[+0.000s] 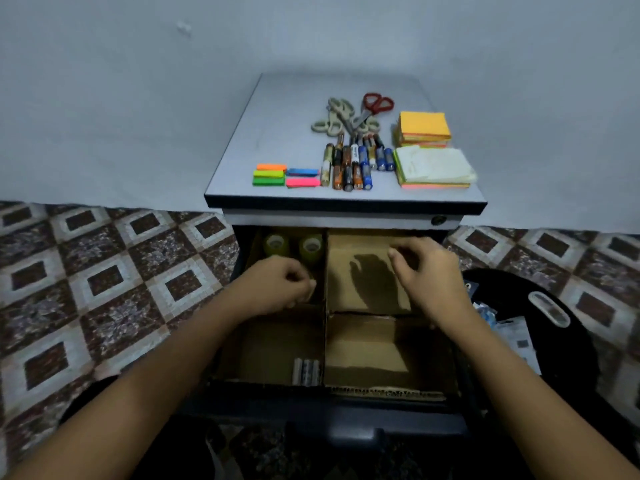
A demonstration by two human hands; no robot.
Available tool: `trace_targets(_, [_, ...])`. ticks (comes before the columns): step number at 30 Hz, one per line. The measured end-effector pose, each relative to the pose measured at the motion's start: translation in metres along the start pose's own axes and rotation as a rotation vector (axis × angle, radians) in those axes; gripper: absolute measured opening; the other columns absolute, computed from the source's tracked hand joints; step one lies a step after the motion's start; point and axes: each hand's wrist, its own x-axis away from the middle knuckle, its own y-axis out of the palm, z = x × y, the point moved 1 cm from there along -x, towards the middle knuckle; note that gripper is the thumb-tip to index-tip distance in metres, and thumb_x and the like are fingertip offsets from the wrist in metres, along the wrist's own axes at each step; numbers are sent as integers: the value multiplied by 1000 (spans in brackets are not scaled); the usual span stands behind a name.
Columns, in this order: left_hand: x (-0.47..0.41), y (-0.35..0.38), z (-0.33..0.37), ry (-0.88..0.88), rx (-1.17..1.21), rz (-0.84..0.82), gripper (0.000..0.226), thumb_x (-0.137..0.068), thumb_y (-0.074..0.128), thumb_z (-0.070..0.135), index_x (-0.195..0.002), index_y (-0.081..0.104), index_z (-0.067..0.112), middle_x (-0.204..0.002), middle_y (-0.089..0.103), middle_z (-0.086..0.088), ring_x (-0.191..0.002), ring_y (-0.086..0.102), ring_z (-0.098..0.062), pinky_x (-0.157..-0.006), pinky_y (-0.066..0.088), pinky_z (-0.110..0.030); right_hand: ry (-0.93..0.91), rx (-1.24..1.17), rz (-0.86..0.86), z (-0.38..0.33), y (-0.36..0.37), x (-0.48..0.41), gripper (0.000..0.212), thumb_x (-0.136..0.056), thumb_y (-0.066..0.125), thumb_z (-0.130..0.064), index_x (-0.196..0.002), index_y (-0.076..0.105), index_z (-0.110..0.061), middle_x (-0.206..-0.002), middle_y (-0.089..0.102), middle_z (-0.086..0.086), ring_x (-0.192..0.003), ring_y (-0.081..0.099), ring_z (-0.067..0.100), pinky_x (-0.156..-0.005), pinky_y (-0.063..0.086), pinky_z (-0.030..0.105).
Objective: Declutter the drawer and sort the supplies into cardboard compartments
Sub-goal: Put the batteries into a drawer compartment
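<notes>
Forearms (166, 375) reach over brown cardboard compartments (367, 355) in the dark drawer (346, 410); left grip (277, 285) curled, contents unclear; right grip (427, 271) loosely curled, empty. Mixed cylindrical batteries (353, 164) on the grey table (284, 133): likely rigid, smooth, rolling; pinch mid-body.

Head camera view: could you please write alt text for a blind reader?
A person's left hand and right hand reach into an open drawer split into four cardboard compartments holding two tape rolls and a few batteries. Scissors, more batteries, sticky notes and coloured flags lie on the cabinet top.

Cabinet top (277, 133): scissors (349, 116), batteries (353, 164), sticky notes (424, 128)
</notes>
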Motion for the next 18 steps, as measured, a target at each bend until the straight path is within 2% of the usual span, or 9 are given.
trace_targets(3, [-15, -34, 38, 88, 6, 122, 12, -92, 55, 29, -84, 61, 24, -79, 66, 2, -69, 62, -8, -60, 49, -21, 38, -131, -12, -37, -28, -40, 21, -92, 57, -24, -109, 67, -15, -97, 61, -6, -89, 55, 5, -75, 39, 16])
trace_targets(6, [-40, -60, 66, 120, 17, 241, 18, -92, 55, 19, -82, 66, 8, -76, 68, -6, -64, 60, -15, -62, 49, -28, 37, -140, -67, -59, -42, -81, 18, -91, 59, -20, -99, 70, -9, -92, 67, 4, -88, 62, 16, -79, 48, 27])
trace_targets(8, [-58, -73, 77, 107, 31, 287, 16, -90, 54, 13, -83, 66, 5, -79, 68, -9, -64, 59, -16, -59, 49, -27, 64, -116, -129, -65, -43, -105, 17, -89, 60, -14, -94, 70, -1, -93, 70, 13, -86, 66, 24, -82, 55, 37])
trace_targets(10, [-76, -82, 82, 88, -10, 339, 17, -88, 53, 10, -87, 67, 1, -84, 69, -14, -67, 59, -19, -59, 49, -25, 102, -62, -158, -65, -40, -124, 18, -87, 58, -7, -92, 69, 7, -90, 70, 22, -81, 69, 30, -78, 58, 39])
trace_targets(12, [-93, -90, 86, 67, -79, 368, 16, -87, 53, 8, -84, 67, 2, -84, 66, -19, -67, 56, -23, -61, 47, -26, 128, 15, -182, -65, -35, -137, 17, -86, 57, -4, -92, 67, 9, -88, 70, 23, -77, 69, 30, -73, 59, 38])
trace_targets(14, [-106, -94, 89, 36, -150, 356, 10, -85, 53, 7, -79, 61, 10, -79, 57, -15, -67, 50, -21, -62, 42, -29, 125, 124, -214, -66, -30, -144, 12, -86, 59, -6, -78, 61, 4, -87, 68, 19, -76, 66, 29, -61, 54, 34])
trace_targets(16, [-116, -96, 90, -3, -202, 350, 7, -84, 55, 8, -79, 56, 13, -78, 53, -11, -69, 47, -19, -63, 39, -30, 114, 207, -235, -66, -26, -148, 29, -86, 63, -13, -64, 45, -7, -76, 59, 12, -75, 56, 24, -50, 41, 26])
trace_targets(18, [-123, -97, 89, -36, -224, 350, 2, -84, 59, 12, -84, 59, 10, -80, 58, -11, -69, 51, -22, -65, 44, -31, 106, 243, -240, -66, -25, -149, 39, -86, 65, -19, -61, 37, -11, -64, 44, 4, -67, 48, 21, -46, 31, 23])
